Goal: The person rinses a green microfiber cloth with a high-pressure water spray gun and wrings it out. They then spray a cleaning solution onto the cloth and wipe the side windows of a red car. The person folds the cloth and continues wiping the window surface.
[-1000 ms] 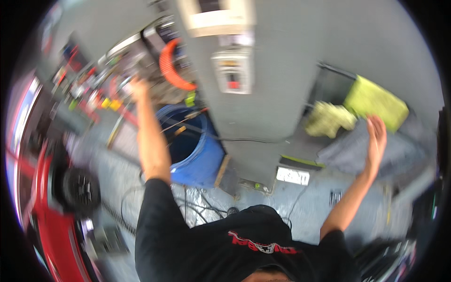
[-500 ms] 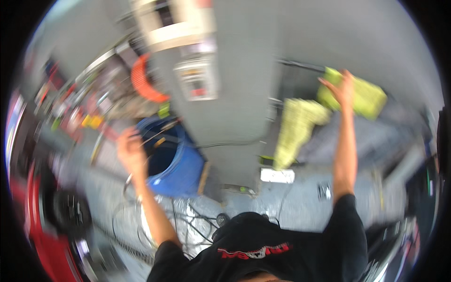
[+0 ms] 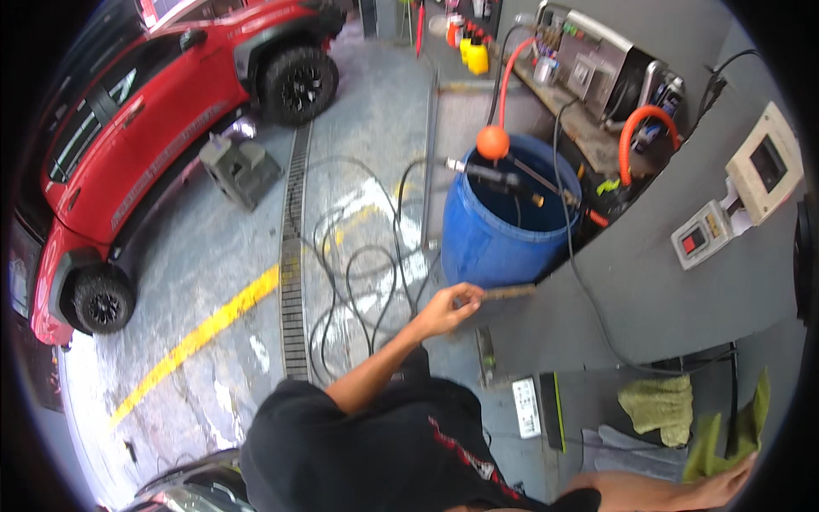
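My left hand [image 3: 448, 309] is in front of the blue barrel [image 3: 486, 247], fingers curled loosely toward the thumb, with nothing visible in them. Its fingertips are close to the brown edge of a board [image 3: 512, 292] at the barrel's foot; I cannot tell whether they touch. At the lower right rim, my right hand [image 3: 729, 485] grips the edge of a green cloth [image 3: 740, 427], its fingers partly hidden. A second, yellow-green cloth [image 3: 661, 405] hangs beside it, with grey cloths [image 3: 636, 452] below.
A pressure-washer gun [image 3: 499, 177] and an orange ball [image 3: 492, 142] are at the barrel's mouth. Black hose [image 3: 367, 273] lies looped over the floor by a drain grate [image 3: 293, 256]. A red vehicle [image 3: 162, 119] stands at left, a grey plastic step [image 3: 235, 171] near it.
The view has swung left, bringing the red vehicle into sight. My right hand was spread against a yellow-green cloth and now grips the green cloth. My left hand is now lower, by the barrel's foot.
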Tool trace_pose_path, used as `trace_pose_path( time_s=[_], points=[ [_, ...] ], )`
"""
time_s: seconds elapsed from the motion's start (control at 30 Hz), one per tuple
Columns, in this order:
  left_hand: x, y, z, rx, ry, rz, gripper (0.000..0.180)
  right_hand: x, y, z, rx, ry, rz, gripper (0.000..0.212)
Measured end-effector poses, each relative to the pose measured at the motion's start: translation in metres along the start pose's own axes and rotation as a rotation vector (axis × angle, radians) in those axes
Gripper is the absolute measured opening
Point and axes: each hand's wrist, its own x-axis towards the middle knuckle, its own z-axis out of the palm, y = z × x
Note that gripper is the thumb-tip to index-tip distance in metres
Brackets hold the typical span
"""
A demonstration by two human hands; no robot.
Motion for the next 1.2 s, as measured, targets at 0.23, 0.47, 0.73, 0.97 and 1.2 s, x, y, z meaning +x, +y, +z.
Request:
trace_pose_path(
  time_s=[0.23, 0.47, 0.73, 0.97, 1.2],
  points=[
    [-0.013, -0.039, 0.058, -0.421, -0.461, -0.109, 0.084, -0.191, -0.168, 0.162, 0.752, -0.814, 0.429, 0.041],
    [-0.041, -0.133, -0.126, -0.84, -0.316, -0.385, 0.067, -0.308, -0.372, 0.339, 1.265, -1.162, 0.944, 0.042],
    [-0.113, -0.199, -0.357, -1.141, 0.73, 0.026, 0.051, -0.353, -0.486, 0.421, 1.944, -1.381, 1.044, 0.052],
    [-0.114, -0.244, -0.446, -1.428, 0.525, 0.429, 0.067, -0.411, -0.573, 0.518, 1.603, -1.613, 1.008, 0.042],
    [-0.175, -0.188, -0.538, -1.2, 0.943, 0.682, 0.102, -0.438, -0.707, 0.604, 1.458, -1.64, 0.823, 0.026]
  ],
)
